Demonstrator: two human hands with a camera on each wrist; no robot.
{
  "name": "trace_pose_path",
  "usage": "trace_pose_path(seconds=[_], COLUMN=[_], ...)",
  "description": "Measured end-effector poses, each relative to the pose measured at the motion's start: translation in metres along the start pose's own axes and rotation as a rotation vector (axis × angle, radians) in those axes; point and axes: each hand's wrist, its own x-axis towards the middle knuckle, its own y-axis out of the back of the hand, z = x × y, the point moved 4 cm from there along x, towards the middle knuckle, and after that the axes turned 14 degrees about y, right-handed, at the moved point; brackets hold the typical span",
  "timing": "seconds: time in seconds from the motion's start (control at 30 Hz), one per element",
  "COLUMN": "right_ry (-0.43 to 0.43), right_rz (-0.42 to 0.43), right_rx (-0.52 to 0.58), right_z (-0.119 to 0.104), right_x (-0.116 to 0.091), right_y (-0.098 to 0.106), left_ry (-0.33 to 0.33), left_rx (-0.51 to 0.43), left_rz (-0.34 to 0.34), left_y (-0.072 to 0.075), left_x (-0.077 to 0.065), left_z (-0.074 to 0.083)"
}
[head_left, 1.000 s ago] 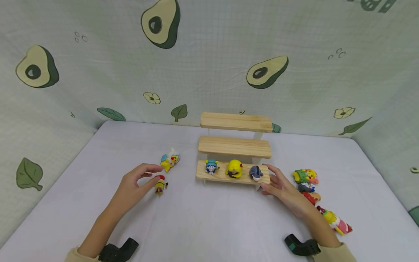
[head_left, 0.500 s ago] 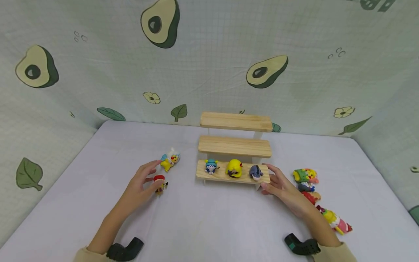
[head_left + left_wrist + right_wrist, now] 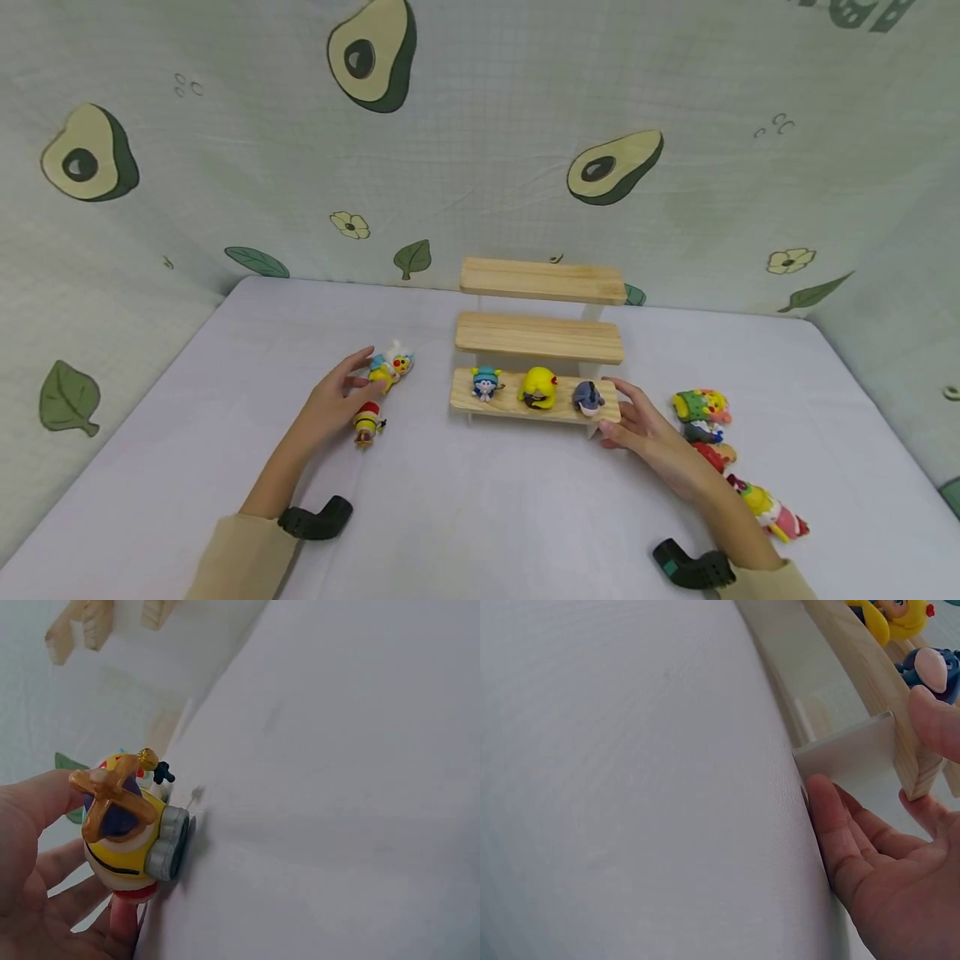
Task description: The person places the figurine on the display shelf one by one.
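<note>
My left hand point(image 3: 330, 410) has its thumb and fingers around the lower body of a yellow-and-blue toy figurine point(image 3: 393, 365) with a white top, lying on the table. Nearer stands a yellow figurine point(image 3: 366, 424) with a red cap; in the left wrist view this yellow figurine point(image 3: 124, 859) hides most of the other one. At the right end of a three-tier wooden display stand point(image 3: 534, 412), my right hand point(image 3: 651, 435) grips the lowest board. The right wrist view shows the thumb point(image 3: 937, 724) against that board point(image 3: 866, 667), fingers beside the white support point(image 3: 855, 746).
On the lowest board sit a blue-capped figurine point(image 3: 486, 383), a yellow-haired figurine point(image 3: 537, 387) and a grey-blue donkey figurine point(image 3: 587, 398). Several figurines point(image 3: 701, 406) lie beside my right forearm, with a pink-and-yellow one point(image 3: 768, 508) closest. A printed curtain point(image 3: 480, 150) hangs behind the table.
My left hand has moved forward and slightly right, past the red-capped figurine to the yellow-and-blue one, its fingers coming around it. The right hand stays at the stand.
</note>
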Motion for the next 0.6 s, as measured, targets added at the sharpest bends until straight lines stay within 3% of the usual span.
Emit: trace_pose_path(seconds=[0.37, 0.6], right_ry=[-0.006, -0.011], right_rz=[-0.002, -0.001], right_rx=[0.0, -0.003], right_z=[0.0, 0.0], right_x=[-0.001, -0.002], right_y=[0.0, 0.001], left_ry=[0.067, 0.05], left_rx=[0.036, 0.071], left_rz=[-0.02, -0.004], left_y=[-0.005, -0.005], left_x=[0.017, 0.016], left_z=[0.003, 0.008])
